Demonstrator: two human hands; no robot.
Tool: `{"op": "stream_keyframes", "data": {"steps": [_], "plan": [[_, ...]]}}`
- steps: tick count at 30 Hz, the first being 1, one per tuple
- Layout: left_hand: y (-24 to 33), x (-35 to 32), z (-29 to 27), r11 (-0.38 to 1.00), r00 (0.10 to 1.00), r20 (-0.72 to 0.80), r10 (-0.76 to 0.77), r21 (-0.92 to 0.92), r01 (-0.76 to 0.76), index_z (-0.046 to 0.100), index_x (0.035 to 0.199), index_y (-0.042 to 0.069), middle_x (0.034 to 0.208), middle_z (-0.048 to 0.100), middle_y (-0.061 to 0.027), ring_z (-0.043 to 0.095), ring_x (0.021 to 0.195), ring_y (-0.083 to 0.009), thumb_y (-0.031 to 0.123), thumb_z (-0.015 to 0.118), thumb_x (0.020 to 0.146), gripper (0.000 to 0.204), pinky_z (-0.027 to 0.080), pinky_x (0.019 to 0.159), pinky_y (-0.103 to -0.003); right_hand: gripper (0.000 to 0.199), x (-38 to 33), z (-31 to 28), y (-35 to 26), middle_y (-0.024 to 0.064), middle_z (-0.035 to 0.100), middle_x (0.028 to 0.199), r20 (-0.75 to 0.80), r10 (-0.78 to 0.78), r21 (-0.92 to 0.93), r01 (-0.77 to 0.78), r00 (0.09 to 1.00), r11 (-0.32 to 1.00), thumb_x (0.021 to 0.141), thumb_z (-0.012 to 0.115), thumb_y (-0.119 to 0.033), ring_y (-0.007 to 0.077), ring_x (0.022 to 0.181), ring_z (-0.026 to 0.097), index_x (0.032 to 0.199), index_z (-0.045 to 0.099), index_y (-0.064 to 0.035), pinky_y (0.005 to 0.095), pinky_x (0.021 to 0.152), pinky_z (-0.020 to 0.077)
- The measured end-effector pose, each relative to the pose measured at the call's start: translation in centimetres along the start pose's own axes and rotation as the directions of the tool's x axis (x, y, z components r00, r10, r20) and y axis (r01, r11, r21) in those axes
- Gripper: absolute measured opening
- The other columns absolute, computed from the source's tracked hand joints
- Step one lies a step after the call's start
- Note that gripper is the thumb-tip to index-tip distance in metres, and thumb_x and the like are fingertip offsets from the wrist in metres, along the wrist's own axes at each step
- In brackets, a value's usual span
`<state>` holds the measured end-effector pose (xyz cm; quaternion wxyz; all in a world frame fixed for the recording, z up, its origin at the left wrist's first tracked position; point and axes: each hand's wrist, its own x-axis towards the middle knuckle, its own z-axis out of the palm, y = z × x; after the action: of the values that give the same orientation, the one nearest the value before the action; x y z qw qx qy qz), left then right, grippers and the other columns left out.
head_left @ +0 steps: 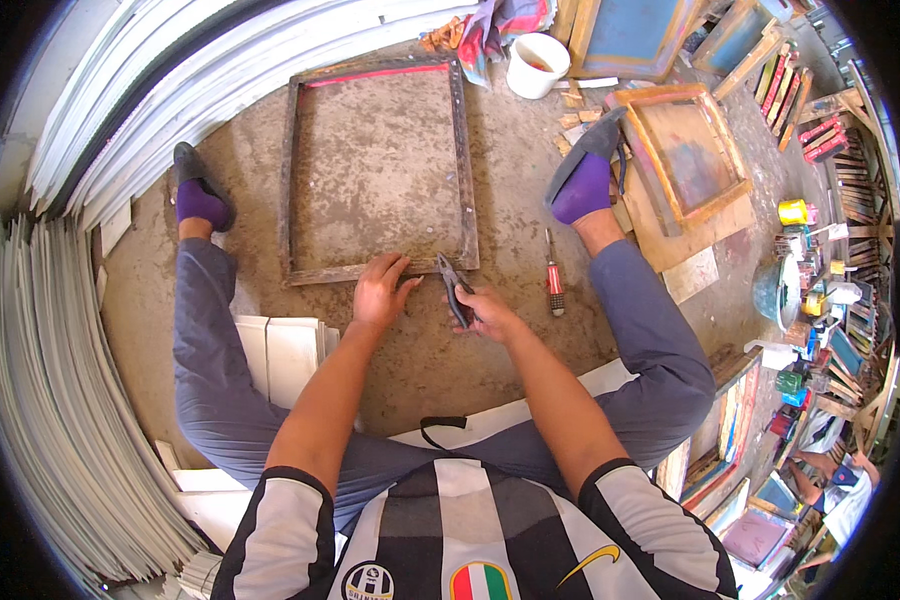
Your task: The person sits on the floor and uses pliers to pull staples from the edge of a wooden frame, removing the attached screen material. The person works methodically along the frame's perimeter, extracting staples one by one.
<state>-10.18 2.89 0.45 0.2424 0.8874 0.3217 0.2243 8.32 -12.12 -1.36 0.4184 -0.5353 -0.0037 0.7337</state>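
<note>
A worn wooden frame lies on the concrete floor between my feet, with a red strip along its far bar. My left hand rests on its near bar, fingers closed over the wood. My right hand is wrapped round the dark handles of a pair of pliers. The pliers' jaws meet the near bar close to its right corner; what they grip, if anything, is too small to make out. To the right of that hand a screwdriver with a red and black handle lies on the floor.
Tall stacks of white sheets line the left side. A white bucket stands at the back, near rags. Right of my foot, another wooden frame lies on a board. Paint pots crowd the far right, where another person partly shows.
</note>
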Motion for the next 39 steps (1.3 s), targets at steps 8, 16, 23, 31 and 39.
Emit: {"op": "stream_keyframes", "data": {"steps": [8, 16, 23, 31, 39], "plan": [[-1.9, 0.4, 1.8, 0.990, 0.994, 0.104, 0.030, 0.136, -0.044, 0.070, 0.115, 0.009, 0.112, 0.069, -0.0100, 0.065, 0.101, -0.0311, 0.028, 0.079, 0.078, 0.042, 0.054, 0.086, -0.043, 0.047, -0.8, 4.0, 0.7, 0.0064, 0.060, 0.069, -0.155, -0.062, 0.104, 0.079, 0.986, 0.992, 0.101, 0.050, -0.048, 0.0173, 0.055, 0.055, 0.099, 0.061, -0.0025, 0.0321, 0.051, 0.0455], [-1.4, 0.4, 1.4, 0.992, 0.996, 0.072, 0.043, 0.113, -0.051, 0.071, 0.114, 0.012, 0.108, 0.070, -0.0095, 0.065, 0.100, -0.0302, 0.026, 0.079, 0.077, 0.040, 0.054, 0.086, -0.041, 0.046, -4.7, 7.5, -5.8, 0.0116, 0.068, 0.079, -0.146, -0.161, 0.017, 0.165, 0.976, 0.986, 0.101, 0.050, -0.050, 0.0201, 0.063, 0.065, 0.105, 0.059, -0.0049, 0.0338, 0.053, 0.0498], [-1.9, 0.3, 1.8, 0.989, 0.996, 0.089, 0.009, 0.143, -0.022, 0.071, 0.115, 0.013, 0.110, 0.071, -0.0091, 0.066, 0.102, -0.0304, 0.029, 0.080, 0.078, 0.041, 0.055, 0.085, -0.041, 0.049, -6.8, 3.1, -1.3, 0.0103, 0.071, 0.100, -0.183, -0.067, -0.090, 0.051, 0.981, 0.995, 0.101, 0.051, -0.050, 0.0192, 0.078, 0.069, 0.125, 0.056, -0.0072, 0.0317, 0.063, 0.0515], [-1.4, 0.7, 1.5, 0.993, 0.993, 0.113, -0.034, 0.115, 0.021, 0.070, 0.114, 0.011, 0.110, 0.070, -0.0098, 0.064, 0.105, -0.0294, 0.027, 0.078, 0.079, 0.040, 0.054, 0.089, -0.041, 0.043, -2.6, 1.1, 1.3, 0.0055, 0.068, 0.104, -0.127, -0.144, -0.186, 0.119, 0.981, 0.975, 0.099, 0.058, -0.043, 0.0186, 0.088, 0.066, 0.124, 0.058, -0.0076, 0.0383, 0.077, 0.0547], [-0.9, 1.2, 0.6, 0.995, 0.982, 0.173, -0.073, 0.083, 0.059, 0.071, 0.113, 0.011, 0.109, 0.070, -0.0100, 0.064, 0.104, -0.0290, 0.025, 0.079, 0.079, 0.038, 0.054, 0.089, -0.040, 0.051, -2.9, 0.1, -0.4, 0.0121, 0.066, 0.109, -0.039, -0.094, -0.088, 0.090, 0.995, 0.992, 0.099, 0.056, -0.046, 0.0247, 0.093, 0.067, 0.128, 0.055, -0.0048, 0.0395, 0.078, 0.0562]]}}
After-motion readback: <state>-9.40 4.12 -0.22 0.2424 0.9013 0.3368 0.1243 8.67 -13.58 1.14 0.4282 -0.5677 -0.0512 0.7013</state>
